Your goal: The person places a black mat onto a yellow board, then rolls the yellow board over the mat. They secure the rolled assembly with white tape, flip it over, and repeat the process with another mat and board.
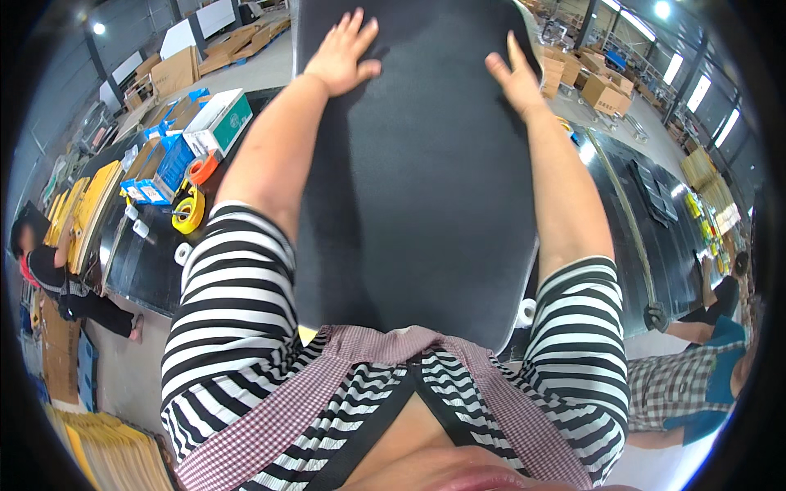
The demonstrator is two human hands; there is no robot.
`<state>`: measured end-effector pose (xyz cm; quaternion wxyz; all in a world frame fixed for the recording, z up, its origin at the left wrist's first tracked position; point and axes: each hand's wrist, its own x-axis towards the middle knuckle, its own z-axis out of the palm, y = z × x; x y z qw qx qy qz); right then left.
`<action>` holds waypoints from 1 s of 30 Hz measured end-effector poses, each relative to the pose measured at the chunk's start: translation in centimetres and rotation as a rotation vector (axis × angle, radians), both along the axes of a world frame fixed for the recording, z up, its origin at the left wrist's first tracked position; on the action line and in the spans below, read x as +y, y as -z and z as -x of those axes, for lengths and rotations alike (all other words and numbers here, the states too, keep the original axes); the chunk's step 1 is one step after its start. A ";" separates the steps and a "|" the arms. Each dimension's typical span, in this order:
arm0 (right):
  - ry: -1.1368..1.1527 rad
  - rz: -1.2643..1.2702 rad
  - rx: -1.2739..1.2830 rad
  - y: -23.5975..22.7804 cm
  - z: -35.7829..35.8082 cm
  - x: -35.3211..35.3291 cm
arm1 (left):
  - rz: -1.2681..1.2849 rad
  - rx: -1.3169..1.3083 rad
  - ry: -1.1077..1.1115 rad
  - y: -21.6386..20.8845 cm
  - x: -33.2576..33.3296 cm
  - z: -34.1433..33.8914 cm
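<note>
Bracing the large black panel [426, 196] over the middle of the black worktable [151, 266], close up to the checked apron [385, 348] at its near end. Can't tell about contact with the tabletop underneath.

Left hand [340, 57]: open, fingers spread, palm down on the panel face, not gripping. Right hand [517, 82]: at the panel's right edge, thumb over the face; can't tell about a real grip, some fingers hidden.

Probably stiff, awkward more from size than weight. Smooth face, likely slippery under a flat palm. Doesn't look fragile; pale rim might scuff. Better to take hold at both long sides, fingers under, thumbs on top.

Far end out of view, can't judge clearance there. Worktable's left part: crowded with blue crate [172, 168], orange tape roll [210, 164], yellow tape roll [193, 221]. Worktable's right part: more open, apart from dark flat piece [651, 192]; co-worker [688, 376] beside the outer edge. Mind the white roll [522, 322] on the worktable, just beside the panel's near right corner.
</note>
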<state>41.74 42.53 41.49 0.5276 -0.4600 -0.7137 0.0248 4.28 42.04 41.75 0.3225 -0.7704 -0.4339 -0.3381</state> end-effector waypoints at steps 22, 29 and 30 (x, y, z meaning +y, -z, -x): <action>0.298 0.817 -0.263 32.6 -4.2 -26.9 | 0.996 -0.900 -0.520 31.7 -29.3 6.6; 0.221 0.729 -0.163 33.6 -6.6 -27.5 | 1.143 -1.208 -0.338 32.1 -34.8 5.5; 0.072 0.798 -0.074 33.0 -6.4 -28.0 | 1.202 -1.715 -0.041 32.1 -35.8 4.8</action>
